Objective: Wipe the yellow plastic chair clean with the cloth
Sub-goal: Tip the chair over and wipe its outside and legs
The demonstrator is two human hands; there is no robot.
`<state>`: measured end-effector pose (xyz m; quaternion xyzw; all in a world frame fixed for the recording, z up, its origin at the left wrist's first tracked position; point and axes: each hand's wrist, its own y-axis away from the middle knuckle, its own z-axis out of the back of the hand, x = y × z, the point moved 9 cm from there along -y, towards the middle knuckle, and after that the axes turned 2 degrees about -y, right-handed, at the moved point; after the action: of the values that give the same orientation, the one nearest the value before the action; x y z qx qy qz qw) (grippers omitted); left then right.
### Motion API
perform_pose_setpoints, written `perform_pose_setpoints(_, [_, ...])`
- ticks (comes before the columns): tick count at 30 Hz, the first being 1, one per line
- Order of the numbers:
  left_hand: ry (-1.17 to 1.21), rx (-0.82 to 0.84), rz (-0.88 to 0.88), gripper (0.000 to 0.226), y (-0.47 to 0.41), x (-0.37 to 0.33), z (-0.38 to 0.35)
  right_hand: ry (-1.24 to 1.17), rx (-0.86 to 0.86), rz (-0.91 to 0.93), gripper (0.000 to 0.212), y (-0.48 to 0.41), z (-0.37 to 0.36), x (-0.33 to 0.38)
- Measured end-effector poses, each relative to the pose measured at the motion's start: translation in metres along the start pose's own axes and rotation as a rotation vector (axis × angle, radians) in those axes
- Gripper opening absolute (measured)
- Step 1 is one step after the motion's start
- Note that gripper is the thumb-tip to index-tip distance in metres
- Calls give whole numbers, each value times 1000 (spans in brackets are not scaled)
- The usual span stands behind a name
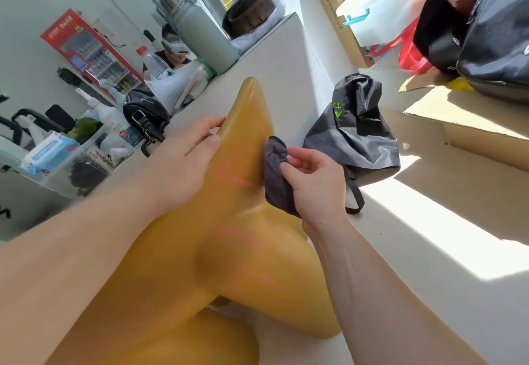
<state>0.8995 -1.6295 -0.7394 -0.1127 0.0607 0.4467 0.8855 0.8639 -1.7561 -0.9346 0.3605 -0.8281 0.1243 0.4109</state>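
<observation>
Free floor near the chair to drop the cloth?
Bare floor lies right of the right hand holding the cloth, bordered by the grey bag and the cardboard. Crowded: left of the yellow chair, spray bottles, wipes, a handbag; black bags far right.

I count one yellow chair [243, 250], one dark cloth [276, 176], one left hand [183, 164], one right hand [315, 181], one grey bag [352, 136], one green flask [206, 35].
</observation>
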Motion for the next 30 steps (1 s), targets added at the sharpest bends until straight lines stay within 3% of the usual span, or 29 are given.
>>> perform_pose_setpoints(6, [-62, 7, -13, 29, -3, -1, -4, -108, -185, 120, 26, -14, -7, 11])
perform_pose_setpoints(11, [-73, 29, 13, 29, -2, 4, -3, 143, -68, 113, 32, -18, -29, -36])
perform_pose_setpoints(14, [-68, 38, 18, 29, -1, 2, -3, 205, 3, -17, 51, -20, -33, -80])
perform_pose_setpoints(17, [-71, 37, 21, 29, 0, 1, -2, 152, 62, -84, 37, -20, -33, -78])
perform_pose_setpoints(23, [-44, 2, 26, 28, 2, 2, 0, 171, 97, 269, 34, -25, -61, 19])
perform_pose_setpoints(25, [-42, 3, 33, 27, 2, 1, -1, 202, 84, 311, 31, -31, -62, 26])
perform_pose_setpoints(30, [-72, 29, 53, 28, 1, 1, -2, 243, -23, -11, 32, -49, -28, -45])
